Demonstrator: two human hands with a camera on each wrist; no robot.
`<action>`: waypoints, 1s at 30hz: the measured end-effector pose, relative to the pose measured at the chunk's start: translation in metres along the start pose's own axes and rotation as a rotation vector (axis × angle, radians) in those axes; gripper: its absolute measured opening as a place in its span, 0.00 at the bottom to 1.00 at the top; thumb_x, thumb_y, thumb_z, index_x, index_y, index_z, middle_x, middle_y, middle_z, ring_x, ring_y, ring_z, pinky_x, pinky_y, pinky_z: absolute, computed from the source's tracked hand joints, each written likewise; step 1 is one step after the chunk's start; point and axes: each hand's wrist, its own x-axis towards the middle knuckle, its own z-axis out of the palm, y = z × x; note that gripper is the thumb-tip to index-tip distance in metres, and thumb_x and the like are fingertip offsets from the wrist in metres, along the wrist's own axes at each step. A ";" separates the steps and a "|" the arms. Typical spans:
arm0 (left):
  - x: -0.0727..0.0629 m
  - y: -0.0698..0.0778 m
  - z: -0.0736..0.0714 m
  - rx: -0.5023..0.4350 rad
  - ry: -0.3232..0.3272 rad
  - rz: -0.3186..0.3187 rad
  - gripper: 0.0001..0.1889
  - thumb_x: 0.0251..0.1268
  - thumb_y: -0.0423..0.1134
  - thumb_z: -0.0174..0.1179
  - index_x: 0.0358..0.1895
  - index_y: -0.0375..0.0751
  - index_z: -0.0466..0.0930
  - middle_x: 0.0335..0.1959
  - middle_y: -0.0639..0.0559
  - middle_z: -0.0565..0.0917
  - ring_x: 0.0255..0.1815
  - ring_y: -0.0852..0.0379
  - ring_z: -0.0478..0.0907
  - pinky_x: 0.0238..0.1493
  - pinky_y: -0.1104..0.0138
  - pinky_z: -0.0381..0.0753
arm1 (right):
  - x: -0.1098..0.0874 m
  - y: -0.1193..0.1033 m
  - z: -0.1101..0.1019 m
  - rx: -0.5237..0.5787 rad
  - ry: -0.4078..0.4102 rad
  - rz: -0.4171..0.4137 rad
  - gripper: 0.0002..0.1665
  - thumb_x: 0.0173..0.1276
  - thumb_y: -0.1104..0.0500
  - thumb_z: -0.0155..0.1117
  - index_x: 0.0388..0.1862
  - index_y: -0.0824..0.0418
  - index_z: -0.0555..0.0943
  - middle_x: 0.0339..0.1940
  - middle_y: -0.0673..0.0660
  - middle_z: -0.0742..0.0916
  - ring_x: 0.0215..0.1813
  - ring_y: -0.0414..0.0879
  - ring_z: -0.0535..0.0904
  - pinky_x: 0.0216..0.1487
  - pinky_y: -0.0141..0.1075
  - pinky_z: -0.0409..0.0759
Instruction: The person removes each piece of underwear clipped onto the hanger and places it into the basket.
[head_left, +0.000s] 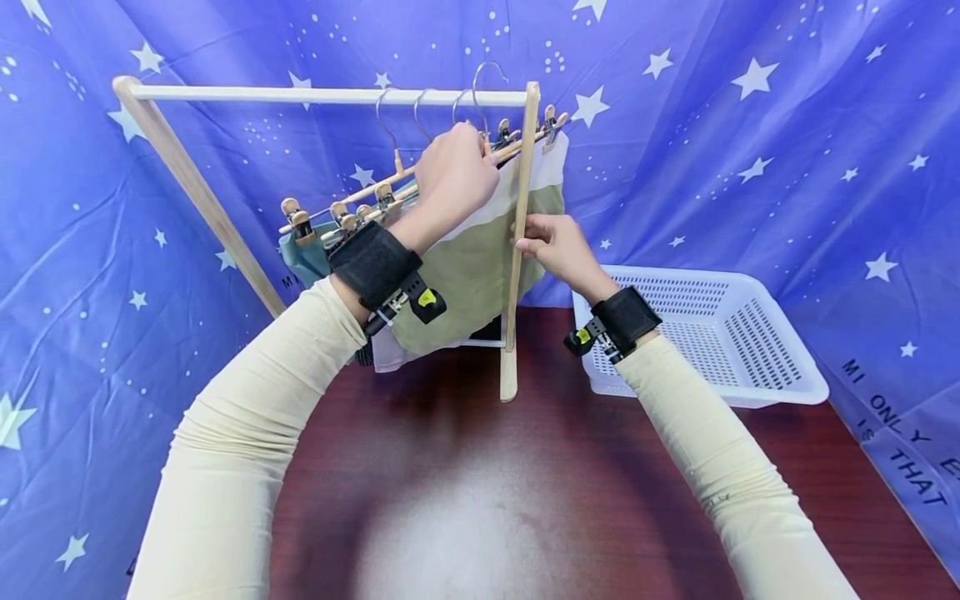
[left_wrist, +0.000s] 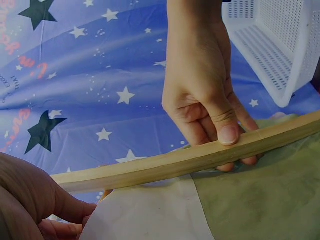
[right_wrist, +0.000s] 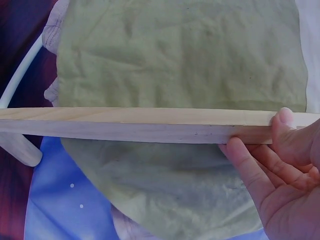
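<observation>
My left hand (head_left: 457, 171) grips a wooden clip hanger just under its metal hook (head_left: 480, 79), which rises above the rail (head_left: 330, 95) of a small wooden clothes rack. From this hanger hangs a piece of clothing (head_left: 465, 283), olive green with a white band on top. My right hand (head_left: 558, 250) pinches the rack's right upright (head_left: 519, 217), thumb on one side and fingers on the other. The right wrist view shows the upright crossing in front of the green cloth (right_wrist: 185, 60). In the left wrist view, part of my left hand (left_wrist: 35, 205) appears beside the white band (left_wrist: 145, 210).
Several other clip hangers hang on the rail, one with a teal garment (head_left: 303, 258). A white plastic basket (head_left: 780, 317) stands right of the rack on the dark red table (head_left: 465, 500). A blue star-patterned curtain (head_left: 675, 167) surrounds the table.
</observation>
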 end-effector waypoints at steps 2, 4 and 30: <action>-0.001 0.001 -0.002 0.008 0.009 0.000 0.21 0.79 0.40 0.47 0.20 0.48 0.60 0.19 0.55 0.57 0.21 0.59 0.57 0.22 0.70 0.52 | -0.001 0.000 0.001 -0.004 0.004 0.001 0.16 0.73 0.71 0.61 0.58 0.73 0.82 0.50 0.72 0.88 0.41 0.36 0.85 0.43 0.23 0.83; -0.002 0.002 -0.004 0.022 0.023 -0.003 0.21 0.78 0.39 0.47 0.20 0.49 0.60 0.20 0.56 0.57 0.23 0.59 0.58 0.23 0.69 0.54 | -0.001 0.000 0.001 -0.009 0.007 -0.002 0.16 0.72 0.70 0.61 0.57 0.72 0.82 0.50 0.72 0.88 0.40 0.36 0.84 0.43 0.24 0.82; -0.035 -0.021 -0.035 0.116 0.084 0.057 0.22 0.78 0.37 0.43 0.18 0.47 0.58 0.19 0.55 0.55 0.24 0.55 0.58 0.24 0.67 0.53 | -0.005 0.000 0.001 -0.008 -0.006 -0.017 0.17 0.74 0.69 0.61 0.59 0.72 0.82 0.51 0.72 0.88 0.53 0.57 0.87 0.50 0.32 0.85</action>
